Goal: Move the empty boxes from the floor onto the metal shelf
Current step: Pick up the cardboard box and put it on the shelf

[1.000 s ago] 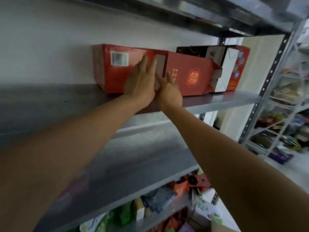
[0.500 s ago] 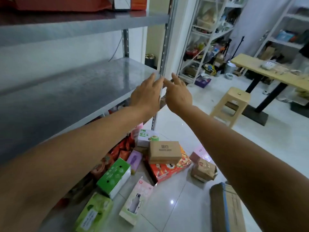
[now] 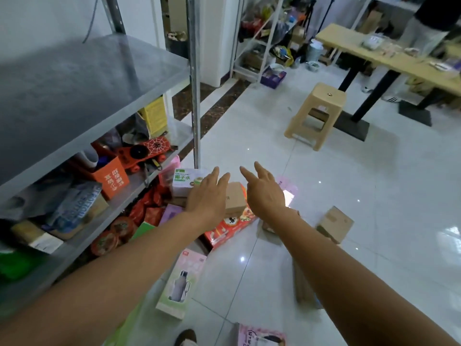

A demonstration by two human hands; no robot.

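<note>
boxes lie scattered on the floor [image 3: 274,151]: a flask box [image 3: 180,280] nearest, then a brown box [image 3: 234,198] atop a red box [image 3: 229,227]. above that pile hover the left hand [image 3: 207,196] and right hand [image 3: 265,193], fingers straight, holding nothing. the step looks like a reach for another box; next they should lower and clasp the brown box from both sides. the shelf [image 3: 74,96] waits at left.
</note>
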